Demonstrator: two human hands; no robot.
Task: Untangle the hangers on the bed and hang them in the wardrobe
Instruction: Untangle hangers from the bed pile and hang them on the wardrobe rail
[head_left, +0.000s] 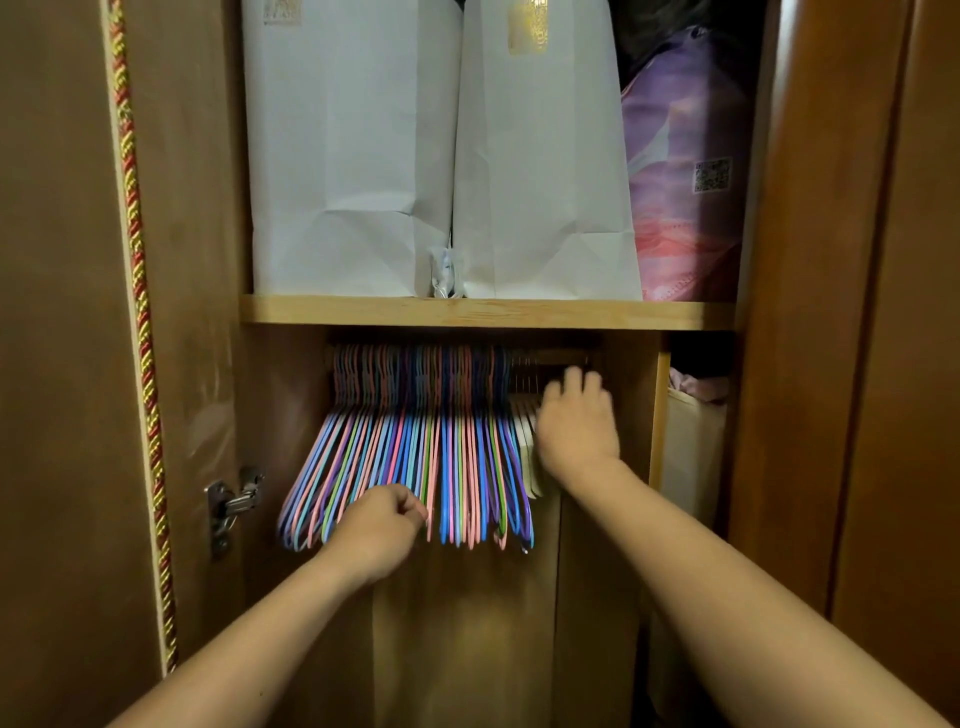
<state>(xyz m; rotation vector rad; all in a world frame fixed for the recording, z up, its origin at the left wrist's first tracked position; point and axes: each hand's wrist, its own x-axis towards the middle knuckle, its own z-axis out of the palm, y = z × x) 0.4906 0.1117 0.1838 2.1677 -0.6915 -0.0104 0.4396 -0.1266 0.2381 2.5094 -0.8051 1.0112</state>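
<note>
Now hangers (415, 441) hang between left hand (382, 525) and right hand (574, 421).

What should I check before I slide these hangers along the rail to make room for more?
1. Hangers hooked on the rail: ok, a packed colourful row hangs under the shelf.
2. Left hand has hold of the row: ok, fingers curled at its lower edge.
3. Right hand placed: ok, open against the pale hangers at the row's right end.
4. Free rail to the right: cannot tell, dark and blurred.
5. Hooks untangled: cannot tell, too tightly packed.
</note>
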